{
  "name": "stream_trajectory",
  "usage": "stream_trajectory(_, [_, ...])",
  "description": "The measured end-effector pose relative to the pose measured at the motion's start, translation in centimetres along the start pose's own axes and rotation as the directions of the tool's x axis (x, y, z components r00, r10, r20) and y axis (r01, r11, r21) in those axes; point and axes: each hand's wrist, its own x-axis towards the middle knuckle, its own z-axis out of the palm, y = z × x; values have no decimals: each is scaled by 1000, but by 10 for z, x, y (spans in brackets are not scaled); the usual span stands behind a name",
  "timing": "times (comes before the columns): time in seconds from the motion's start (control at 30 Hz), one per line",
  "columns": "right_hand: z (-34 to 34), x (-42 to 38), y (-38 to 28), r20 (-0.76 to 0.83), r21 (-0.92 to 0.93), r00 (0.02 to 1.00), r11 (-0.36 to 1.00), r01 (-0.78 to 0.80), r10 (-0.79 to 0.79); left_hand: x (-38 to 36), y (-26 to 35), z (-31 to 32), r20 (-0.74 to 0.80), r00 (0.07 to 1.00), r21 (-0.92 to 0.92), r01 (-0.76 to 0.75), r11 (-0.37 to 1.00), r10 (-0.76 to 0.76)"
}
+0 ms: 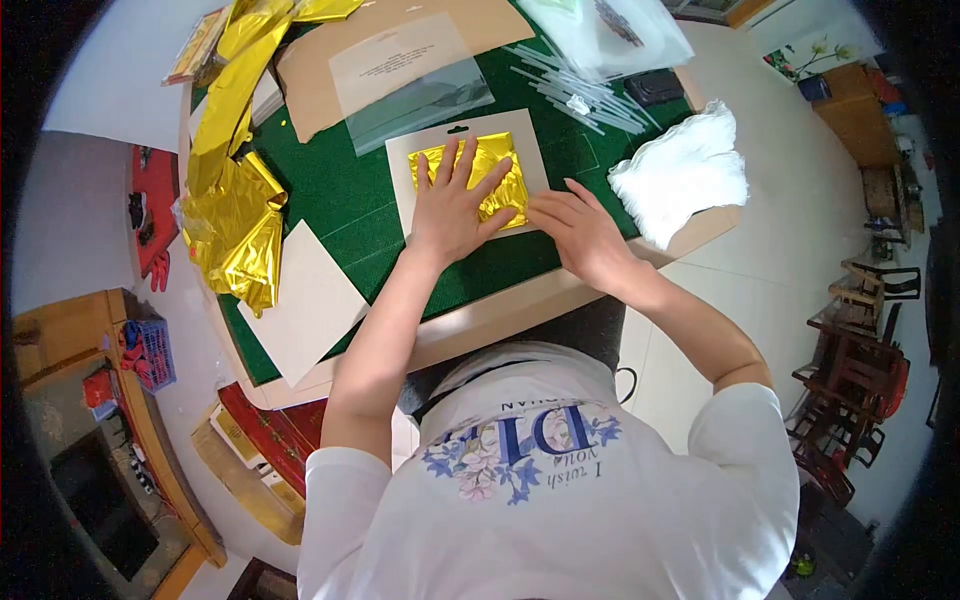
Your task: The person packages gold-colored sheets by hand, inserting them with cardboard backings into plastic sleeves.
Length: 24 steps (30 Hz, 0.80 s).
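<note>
A folded square of shiny gold foil (507,180) lies on a beige card (402,180) that has a hanging slot at its top edge. My left hand (455,207) rests flat on the foil with its fingers spread. At the foil's lower right corner, the fingertips of my right hand (585,235) touch or nearly touch the edge; its fingers are stretched out and the thumb is raised apart. Part of the foil is hidden under my left hand.
Loose gold foil (235,225) trails along the table's left side, beside a plain card (305,305). Behind are a clear plastic sleeve (420,105), brown cardboard (310,85) and thin clear straws (575,90). A white crumpled bundle (685,175) sits right, near a black case (655,87).
</note>
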Motion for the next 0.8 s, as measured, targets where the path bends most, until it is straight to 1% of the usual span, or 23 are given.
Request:
stream_trajectory(0.07, [7, 5, -2, -160, 23, 985, 998, -58, 61, 0, 0, 0, 4, 1000, 4, -1, 1000, 1])
stream_trajectory(0.1, [10, 6, 3, -159, 24, 985, 998, -57, 60, 0, 0, 0, 6, 1000, 7, -3, 1000, 3])
stream_trajectory(0.17, [14, 5, 13, -156, 38, 963, 975, -217, 220, 0, 1, -1, 7, 1000, -6, 2, 1000, -2])
stream_trajectory(0.2, [14, 4, 14, -157, 39, 963, 975, -217, 220, 0, 1, -2, 6, 1000, -19, 4, 1000, -4])
stream_trajectory(0.27, [11, 1, 17, -100, -3, 987, 992, -129, 128, 0, 1, -3, 10, 1000, -11, 0, 1000, 0])
stream_trajectory(0.3, [11, 0, 17, -100, -4, 987, 992, -130, 129, 0, 1, -3, 14, 1000, -3, -2, 1000, 2])
stream_trajectory(0.37, [11, -2, 17, -106, -42, 992, 997, -69, 65, 1, 1, -3, 16, 1000, -11, -1, 1000, 1])
stream_trajectory(0.4, [10, -2, 17, -105, -42, 992, 997, -70, 65, 1, 1, -3, 18, 1000, -18, 1, 1000, -1])
stream_trajectory(0.47, [4, -2, 19, -56, -83, 998, 996, -20, 15, 1, 1, -3, 21, 1000, -8, -2, 1000, 2])
stream_trajectory(0.5, [2, -1, 21, -58, -84, 998, 996, -22, 17, 1, 1, -3, 23, 1000, 3, -5, 1000, 5])
stream_trajectory(0.57, [1, 1, 25, 12, -98, 1000, 995, 22, -21, 1, 1, -4, 29, 1000, 9, -3, 1000, 3])
stream_trajectory(0.6, [0, 0, 25, 7, -100, 1000, 995, 19, -18, 2, 1, -4, 34, 999, 13, 0, 1000, -1])
stream_trajectory(0.67, [0, -2, 25, -23, -37, 1000, 999, -14, 13, 1, 1, -2, 23, 1000, 19, -7, 1000, 6])
stream_trajectory(0.8, [3, -7, 22, -51, -54, 998, 997, -46, 43, 1, 1, -3, 2, 1000, 24, -16, 1000, 16])
